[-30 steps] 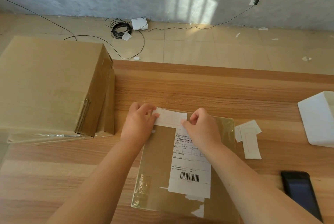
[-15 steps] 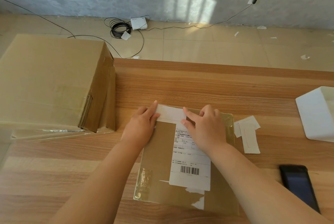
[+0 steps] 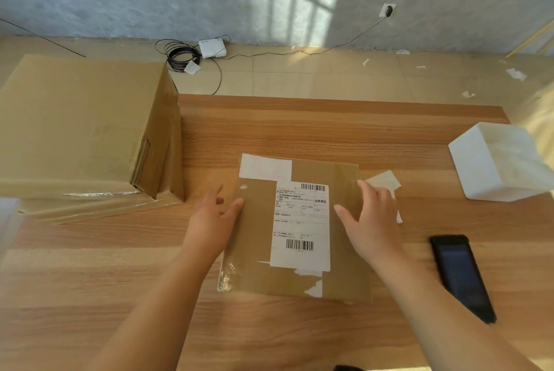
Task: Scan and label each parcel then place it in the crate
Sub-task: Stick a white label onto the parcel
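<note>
The parcel (image 3: 302, 238) is brown cardboard with a white label (image 3: 300, 226) printed in black barcodes. The desk (image 3: 329, 130) has striped light and darker wood grain. The phone (image 3: 461, 276) is black, the tub (image 3: 497, 160) white, the big box (image 3: 75, 122) tan.

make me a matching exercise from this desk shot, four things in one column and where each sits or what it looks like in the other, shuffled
Things
1. flat parcel
2. black phone
3. white box
4. big cardboard box

Descriptions
A. at the table's left end, taped along its edges
B. between the two hands, shipping label face up
C. lying flat near the right forearm, screen dark
D. far right of the table, plain and unprinted

Pairs: 1-B, 2-C, 3-D, 4-A
</note>
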Motion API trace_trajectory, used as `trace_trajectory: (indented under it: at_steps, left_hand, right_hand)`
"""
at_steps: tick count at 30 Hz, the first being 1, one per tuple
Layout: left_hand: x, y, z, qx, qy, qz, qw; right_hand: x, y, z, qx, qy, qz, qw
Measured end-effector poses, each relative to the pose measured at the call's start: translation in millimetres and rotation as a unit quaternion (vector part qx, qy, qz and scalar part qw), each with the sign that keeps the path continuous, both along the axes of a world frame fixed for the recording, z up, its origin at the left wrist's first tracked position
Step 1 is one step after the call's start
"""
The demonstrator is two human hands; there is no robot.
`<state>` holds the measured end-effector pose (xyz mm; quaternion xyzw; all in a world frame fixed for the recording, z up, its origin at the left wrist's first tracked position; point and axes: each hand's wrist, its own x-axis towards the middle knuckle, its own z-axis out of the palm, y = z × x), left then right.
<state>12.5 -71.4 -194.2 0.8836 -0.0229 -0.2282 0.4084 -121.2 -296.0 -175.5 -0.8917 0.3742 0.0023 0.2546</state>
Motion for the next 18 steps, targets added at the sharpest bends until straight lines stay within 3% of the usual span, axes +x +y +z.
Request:
trace_trajectory:
  at_steps: [8, 18]
  left_hand:
    - [-52.6, 38.2, -13.6, -0.039, 0.103, 0.006, 0.994]
    - [-106.0, 67.3, 15.8, -0.078, 0.066, 0.025, 0.994]
  right_hand:
    - [-59.8, 18.4, -19.7, 0.21, 0.038, -0.129, 0.968]
    - [-85.4, 31.6, 8.8, 0.188, 0.001, -0.059, 0.98]
